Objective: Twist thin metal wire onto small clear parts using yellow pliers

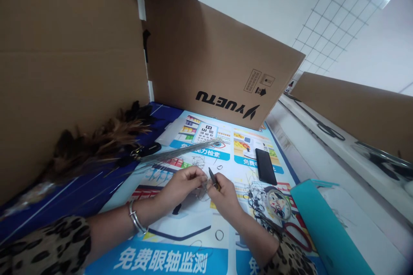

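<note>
My left hand [185, 182], with a silver bangle on its wrist, pinches thumb and finger together on thin wire [202, 193], whose fine loops show below the fingertips. My right hand [224, 195] is closed around a small dark pointed tool [212, 176]; its tip points up and away, and the grip hides most of the rest. Both hands nearly meet above the printed sheet. Close by on the sheet lie small dark rings [219, 235] and loose wire pieces. A bundle of long thin wires [180, 151] stretches out beyond my left hand.
Cardboard panels [206, 60] stand behind and at left. Brown and black feathers [106, 137] lie left. To the right are a black phone [266, 166], a pile of black rings [256, 197], a round cartoon tin [278, 204], red-handled scissors [297, 236] and a teal case [325, 227].
</note>
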Available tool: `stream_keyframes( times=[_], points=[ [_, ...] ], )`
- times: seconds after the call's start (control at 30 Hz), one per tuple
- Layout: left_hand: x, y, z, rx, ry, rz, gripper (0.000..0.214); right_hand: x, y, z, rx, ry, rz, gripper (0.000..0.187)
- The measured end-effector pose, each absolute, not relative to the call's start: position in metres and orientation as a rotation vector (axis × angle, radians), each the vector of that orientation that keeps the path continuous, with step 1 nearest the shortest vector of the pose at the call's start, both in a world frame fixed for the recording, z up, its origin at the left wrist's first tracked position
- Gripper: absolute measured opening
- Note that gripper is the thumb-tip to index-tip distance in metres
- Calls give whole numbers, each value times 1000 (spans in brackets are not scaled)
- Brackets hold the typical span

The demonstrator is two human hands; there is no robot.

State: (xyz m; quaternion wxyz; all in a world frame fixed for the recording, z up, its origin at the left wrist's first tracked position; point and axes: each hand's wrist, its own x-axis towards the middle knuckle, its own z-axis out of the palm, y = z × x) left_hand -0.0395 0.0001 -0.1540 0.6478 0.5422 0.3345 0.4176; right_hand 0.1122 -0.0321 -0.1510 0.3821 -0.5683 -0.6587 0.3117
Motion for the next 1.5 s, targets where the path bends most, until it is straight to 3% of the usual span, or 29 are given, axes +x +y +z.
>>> stream_keyframes(
  times=[0.87,1.5],
  points=[
    [-48,10,-159,1508,710,866,23,115,-31,-151,-1429,-1701,825,13],
    [-42,1,-149,1201,663,909,23,118,-28,-149,-1364,-1631,969,16]
  ],
)
